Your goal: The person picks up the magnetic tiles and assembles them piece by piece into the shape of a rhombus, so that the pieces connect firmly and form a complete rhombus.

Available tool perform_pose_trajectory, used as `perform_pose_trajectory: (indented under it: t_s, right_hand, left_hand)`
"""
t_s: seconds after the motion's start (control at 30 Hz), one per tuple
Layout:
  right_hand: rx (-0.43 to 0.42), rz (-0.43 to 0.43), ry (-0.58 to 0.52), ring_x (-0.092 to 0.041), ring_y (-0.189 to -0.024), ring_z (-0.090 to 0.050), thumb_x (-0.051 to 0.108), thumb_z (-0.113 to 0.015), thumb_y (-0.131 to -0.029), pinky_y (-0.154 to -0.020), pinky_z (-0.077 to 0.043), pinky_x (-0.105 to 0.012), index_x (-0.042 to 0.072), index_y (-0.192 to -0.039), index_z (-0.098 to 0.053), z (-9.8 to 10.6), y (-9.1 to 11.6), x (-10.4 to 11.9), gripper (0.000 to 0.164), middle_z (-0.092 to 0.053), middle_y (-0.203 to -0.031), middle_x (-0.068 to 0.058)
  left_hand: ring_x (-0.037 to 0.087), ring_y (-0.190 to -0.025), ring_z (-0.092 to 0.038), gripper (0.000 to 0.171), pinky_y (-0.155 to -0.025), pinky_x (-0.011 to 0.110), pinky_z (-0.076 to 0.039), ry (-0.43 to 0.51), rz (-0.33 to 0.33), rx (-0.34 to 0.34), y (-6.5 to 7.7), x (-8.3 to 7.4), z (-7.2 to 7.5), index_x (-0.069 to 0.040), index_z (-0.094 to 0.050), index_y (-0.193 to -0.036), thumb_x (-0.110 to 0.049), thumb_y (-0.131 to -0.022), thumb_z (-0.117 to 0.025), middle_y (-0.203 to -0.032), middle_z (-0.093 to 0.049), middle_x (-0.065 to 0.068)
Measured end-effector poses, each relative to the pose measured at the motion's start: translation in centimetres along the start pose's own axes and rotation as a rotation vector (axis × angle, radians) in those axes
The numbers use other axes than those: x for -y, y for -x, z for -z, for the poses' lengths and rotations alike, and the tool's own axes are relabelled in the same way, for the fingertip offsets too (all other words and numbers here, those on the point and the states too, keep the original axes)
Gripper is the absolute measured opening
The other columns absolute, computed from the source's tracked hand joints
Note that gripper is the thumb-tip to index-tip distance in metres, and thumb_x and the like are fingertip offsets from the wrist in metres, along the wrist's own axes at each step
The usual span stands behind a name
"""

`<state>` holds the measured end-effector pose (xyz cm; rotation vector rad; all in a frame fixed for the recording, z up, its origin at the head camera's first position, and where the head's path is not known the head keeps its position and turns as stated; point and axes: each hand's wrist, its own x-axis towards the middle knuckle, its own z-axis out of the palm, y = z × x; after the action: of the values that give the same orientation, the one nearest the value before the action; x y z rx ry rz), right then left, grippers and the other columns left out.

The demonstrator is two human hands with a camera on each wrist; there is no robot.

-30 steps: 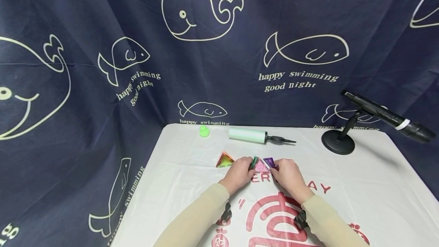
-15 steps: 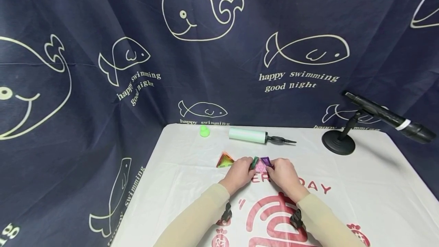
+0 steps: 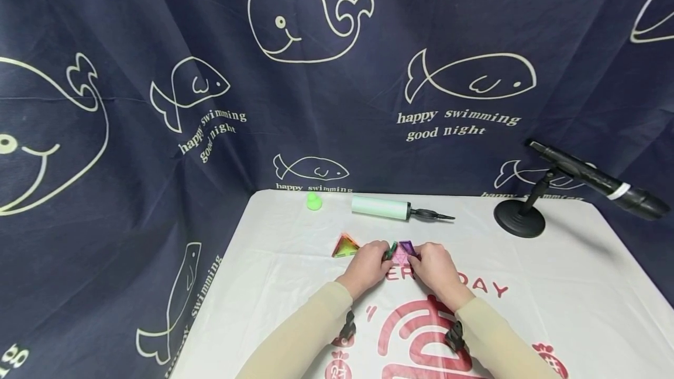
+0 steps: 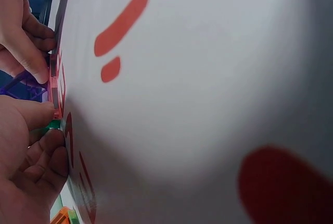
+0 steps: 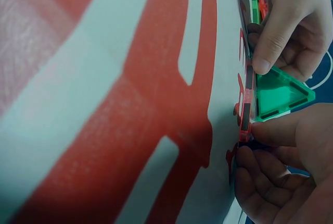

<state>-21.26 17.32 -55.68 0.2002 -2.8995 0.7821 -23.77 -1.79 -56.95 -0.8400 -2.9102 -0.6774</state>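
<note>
A pink triangular magnetic tile (image 3: 401,255) lies flat on the table between the two hands. My left hand (image 3: 367,264) pinches a green triangular tile (image 5: 281,96), which stands up from the table along the pink tile's left side. On the other side, my right hand (image 3: 436,266) pinches a purple triangular tile (image 3: 408,248), raised at the pink tile's right edge. In the left wrist view both thumbs sit right at the pink tile's edge (image 4: 53,96). Fingers partly hide the lower parts of the green and purple tiles.
An orange and yellow-green triangular tile piece (image 3: 345,246) lies just left of my left hand. Behind are a green toy duck (image 3: 313,201) and a mint hand pump (image 3: 380,207). A black microphone on a stand (image 3: 526,215) stands at the back right, before a dark blue curtain (image 3: 337,110).
My right hand has moved left with the purple tile, bringing it against the pink tile's right side. The left hand stays in place; its green tile now appears slightly more upright.
</note>
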Motion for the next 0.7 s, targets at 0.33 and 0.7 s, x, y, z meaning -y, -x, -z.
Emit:
perform_pose_trajectory:
  t_s: [0.33, 0.7]
  right_hand:
    - [-0.027, 0.052, 0.056, -0.027, -0.073, -0.067, 0.009, -0.079, -0.091, -0.068, -0.054, -0.049, 0.002, -0.093, -0.081, -0.19, 0.3, 0.01, 0.008, -0.072, -0.082, -0.013]
    - [-0.065, 0.102, 0.139, -0.032, -0.069, -0.067, 0.007, -0.08, -0.089, -0.066, -0.055, -0.05, 0.001, -0.09, -0.079, -0.54, 0.64, 0.37, 0.006, -0.061, -0.073, -0.009]
  left_hand:
    - [0.008, -0.073, -0.053, 0.014, -0.067, 0.025, -0.047, 0.008, -0.006, 0.003, -0.02, 0.07, -0.06, -0.013, -0.064, -0.095, -0.02, -0.097, -0.076, -0.082, -0.057, -0.005]
    - [0.008, -0.074, -0.055, 0.014, -0.069, 0.026, -0.049, -0.021, -0.019, 0.012, 0.1, -0.23, 0.34, -0.014, -0.064, -0.092, -0.019, -0.098, -0.075, -0.082, -0.057, -0.005]
